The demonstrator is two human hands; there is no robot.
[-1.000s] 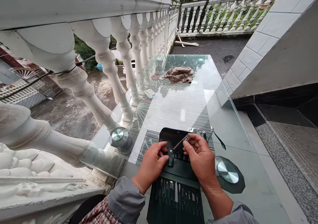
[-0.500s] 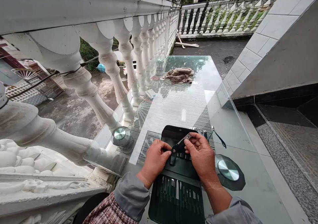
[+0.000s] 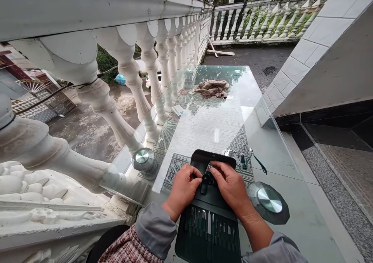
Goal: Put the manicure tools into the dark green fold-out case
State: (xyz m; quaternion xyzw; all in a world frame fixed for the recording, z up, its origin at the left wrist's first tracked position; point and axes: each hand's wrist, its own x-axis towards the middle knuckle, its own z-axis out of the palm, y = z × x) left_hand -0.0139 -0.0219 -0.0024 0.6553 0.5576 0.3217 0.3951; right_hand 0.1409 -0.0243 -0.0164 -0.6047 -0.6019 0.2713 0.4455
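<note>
A dark green manicure case (image 3: 208, 251) lies unfolded on the glass table, several slim metal tools (image 3: 209, 224) standing in a row in its lower half. My left hand (image 3: 185, 185) is closed, its thumb and forefinger pinching the edge of the case's black snap strap (image 3: 205, 178). From the other side my right hand (image 3: 230, 183) grips a silver nail clipper (image 3: 209, 167), whose lower end meets the strap. Whether it sits inside the strap's loop cannot be made out. Beyond the case are a dark-handled cuticle nipper (image 3: 258, 162) and other small metal clippers (image 3: 242, 160).
A crumpled brown cloth (image 3: 212, 89) lies toward the far end of the glass table (image 3: 279, 154). A small card (image 3: 177, 110) is near the left edge. White balusters (image 3: 107, 107) run along the left; a tiled wall (image 3: 309, 53) slopes at right.
My right hand has moved left and slightly down, bringing the nail clipper closer to the strap and more upright. My left hand keeps its pinch. More of the loose clippers now shows.
</note>
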